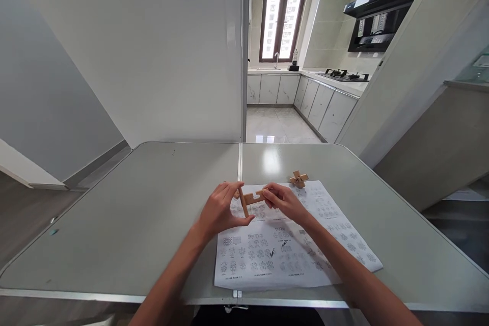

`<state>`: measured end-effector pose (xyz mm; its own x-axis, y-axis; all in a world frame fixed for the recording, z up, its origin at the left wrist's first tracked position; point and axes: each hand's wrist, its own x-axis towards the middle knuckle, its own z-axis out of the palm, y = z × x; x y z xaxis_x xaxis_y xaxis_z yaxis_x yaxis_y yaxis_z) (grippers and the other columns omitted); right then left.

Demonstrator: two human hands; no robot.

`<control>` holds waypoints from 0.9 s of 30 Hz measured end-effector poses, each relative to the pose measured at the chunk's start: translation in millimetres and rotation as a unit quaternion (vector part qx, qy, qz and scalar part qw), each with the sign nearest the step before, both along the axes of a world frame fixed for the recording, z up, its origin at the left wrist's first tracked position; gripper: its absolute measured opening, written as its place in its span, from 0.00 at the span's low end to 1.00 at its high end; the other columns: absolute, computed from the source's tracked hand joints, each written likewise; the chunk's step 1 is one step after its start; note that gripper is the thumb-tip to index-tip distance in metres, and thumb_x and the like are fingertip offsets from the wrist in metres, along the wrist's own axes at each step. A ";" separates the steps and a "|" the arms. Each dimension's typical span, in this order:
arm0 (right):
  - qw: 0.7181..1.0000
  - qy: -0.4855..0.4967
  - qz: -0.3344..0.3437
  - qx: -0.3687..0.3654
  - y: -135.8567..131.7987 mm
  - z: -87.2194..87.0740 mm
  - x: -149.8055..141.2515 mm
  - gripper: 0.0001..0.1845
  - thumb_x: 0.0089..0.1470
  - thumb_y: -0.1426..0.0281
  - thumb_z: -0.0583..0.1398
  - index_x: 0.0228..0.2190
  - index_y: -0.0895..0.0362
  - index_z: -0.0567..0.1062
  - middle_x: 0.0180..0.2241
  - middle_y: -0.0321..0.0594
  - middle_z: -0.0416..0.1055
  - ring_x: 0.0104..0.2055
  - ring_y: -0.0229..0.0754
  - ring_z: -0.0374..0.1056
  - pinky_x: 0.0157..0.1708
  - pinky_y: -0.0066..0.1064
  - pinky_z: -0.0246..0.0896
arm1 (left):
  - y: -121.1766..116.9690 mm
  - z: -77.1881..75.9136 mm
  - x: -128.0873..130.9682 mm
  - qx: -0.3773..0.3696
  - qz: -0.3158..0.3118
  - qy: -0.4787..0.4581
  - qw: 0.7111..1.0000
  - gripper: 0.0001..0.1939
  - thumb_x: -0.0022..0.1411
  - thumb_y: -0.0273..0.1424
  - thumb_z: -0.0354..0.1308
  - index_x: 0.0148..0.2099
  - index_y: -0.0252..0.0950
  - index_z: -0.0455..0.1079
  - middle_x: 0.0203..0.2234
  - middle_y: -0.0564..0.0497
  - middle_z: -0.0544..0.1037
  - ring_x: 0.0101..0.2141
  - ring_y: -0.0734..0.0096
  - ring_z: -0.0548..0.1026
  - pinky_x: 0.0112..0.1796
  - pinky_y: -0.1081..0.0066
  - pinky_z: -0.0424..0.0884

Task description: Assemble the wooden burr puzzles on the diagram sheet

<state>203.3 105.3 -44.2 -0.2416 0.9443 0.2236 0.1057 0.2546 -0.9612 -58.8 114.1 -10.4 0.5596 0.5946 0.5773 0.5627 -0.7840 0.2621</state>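
Observation:
My left hand (222, 209) grips an upright wooden puzzle piece (243, 202) by its two ends, between thumb and fingers. A second, notched wooden puzzle piece (252, 198) lies crosswise against it, its notch facing up. My right hand (281, 200) pinches the right end of this notched piece. Both pieces are held above a printed instruction sheet (263, 270) covered in small diagrams and some pen marks. Beside my left fingers, another bit of wood (237, 194) shows, mostly hidden.
An assembled wooden cross puzzle (298, 179) sits at the sheet's far edge. The grey table (153, 214) has a metal seam down its middle and a metal-trimmed edge. A small teal object (53, 232) lies at the left edge. A white panel and a kitchen stand beyond.

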 end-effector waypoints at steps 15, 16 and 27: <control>0.991 0.035 -0.106 -0.075 18.3 -5.3 -12.0 0.29 0.57 0.40 0.61 0.34 0.54 0.71 0.24 0.35 0.73 0.21 0.36 0.61 0.24 0.31 0.59 | 27.3 -23.6 -18.4 -0.115 0.257 0.120 0.952 0.30 0.54 0.58 0.65 0.46 0.38 0.75 0.36 0.42 0.83 0.41 0.47 0.80 0.50 0.51 0.72; 0.991 0.035 -0.103 -0.076 18.3 -3.0 -14.5 0.29 0.58 0.40 0.61 0.33 0.54 0.71 0.24 0.34 0.73 0.21 0.36 0.61 0.24 0.31 0.59 | 28.9 -24.4 -15.3 -0.117 0.260 0.120 0.951 0.29 0.54 0.59 0.65 0.42 0.39 0.75 0.34 0.43 0.82 0.39 0.47 0.80 0.53 0.50 0.70; 0.989 0.074 -0.069 -0.106 12.3 3.4 -29.5 0.26 0.58 0.43 0.62 0.34 0.54 0.71 0.23 0.33 0.72 0.21 0.35 0.61 0.25 0.30 0.59 | 31.9 -53.1 -7.0 -0.112 0.274 0.059 0.953 0.52 0.52 0.64 0.65 0.65 0.31 0.64 0.51 0.30 0.80 0.56 0.35 0.76 0.63 0.45 0.61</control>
<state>173.8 117.6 -40.9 -0.0869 0.9954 0.0396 -0.0199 0.0380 -0.9991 -65.9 146.0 -63.4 0.1819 0.9175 0.3538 0.9075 -0.2952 0.2989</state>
